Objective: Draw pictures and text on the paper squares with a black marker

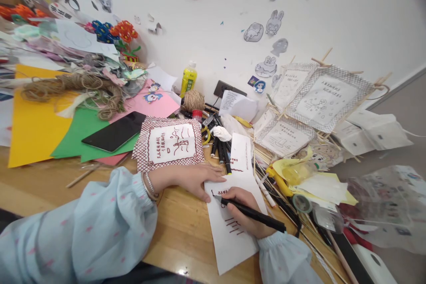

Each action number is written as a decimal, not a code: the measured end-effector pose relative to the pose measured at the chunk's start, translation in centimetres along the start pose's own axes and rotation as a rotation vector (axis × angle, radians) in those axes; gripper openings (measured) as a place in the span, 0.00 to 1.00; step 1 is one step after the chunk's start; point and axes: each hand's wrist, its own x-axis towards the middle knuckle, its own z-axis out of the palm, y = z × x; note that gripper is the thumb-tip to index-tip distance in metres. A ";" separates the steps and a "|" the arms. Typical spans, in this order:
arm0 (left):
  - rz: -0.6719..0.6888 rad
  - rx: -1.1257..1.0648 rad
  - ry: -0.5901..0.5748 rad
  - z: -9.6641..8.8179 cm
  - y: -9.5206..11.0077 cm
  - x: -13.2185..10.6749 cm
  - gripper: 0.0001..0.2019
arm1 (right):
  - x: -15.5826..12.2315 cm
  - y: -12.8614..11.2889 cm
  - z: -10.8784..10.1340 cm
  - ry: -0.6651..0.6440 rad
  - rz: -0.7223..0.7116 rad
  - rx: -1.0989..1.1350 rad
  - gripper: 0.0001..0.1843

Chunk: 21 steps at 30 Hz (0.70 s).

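A black marker is gripped in my right hand, its tip down near the upper left of a white sheet of paper. Small dark writing and several short slanted strokes show on that sheet, partly covered by the hand. My left hand lies with spread fingers across the sheet's top left corner, pressing it to the table. Just beyond the left wrist is a stack of drawn cards with a brown crosshatched border, writing and a picture. Another written paper strip lies above the sheet.
Left are a black tablet, coloured paper and twine. Several markers and yellow-handled scissors lie behind my hands, near a bottle. Right stand framed drawings on sticks, with a glue gun and tape roll.
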 end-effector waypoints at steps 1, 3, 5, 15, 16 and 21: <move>-0.001 0.009 -0.009 0.0 0.0 0.0 0.37 | 0.0 -0.2 -0.1 0.000 -0.001 0.001 0.11; -0.003 0.020 -0.018 0.0 0.0 0.0 0.38 | 0.1 -0.6 -0.3 -0.005 0.004 0.000 0.10; -0.009 0.027 -0.019 0.0 0.1 0.0 0.38 | 0.2 -0.9 -0.5 -0.015 0.010 -0.005 0.10; 0.003 0.059 -0.007 -0.1 0.3 0.0 0.37 | 0.2 -1.1 -0.6 -0.008 0.014 -0.025 0.09; 0.007 0.062 -0.006 -0.1 0.2 0.0 0.37 | 0.2 -1.1 -0.6 -0.014 0.009 -0.024 0.10; 0.010 0.095 -0.028 0.1 0.0 0.1 0.38 | -0.1 -0.5 -0.5 -0.011 -0.032 -0.033 0.10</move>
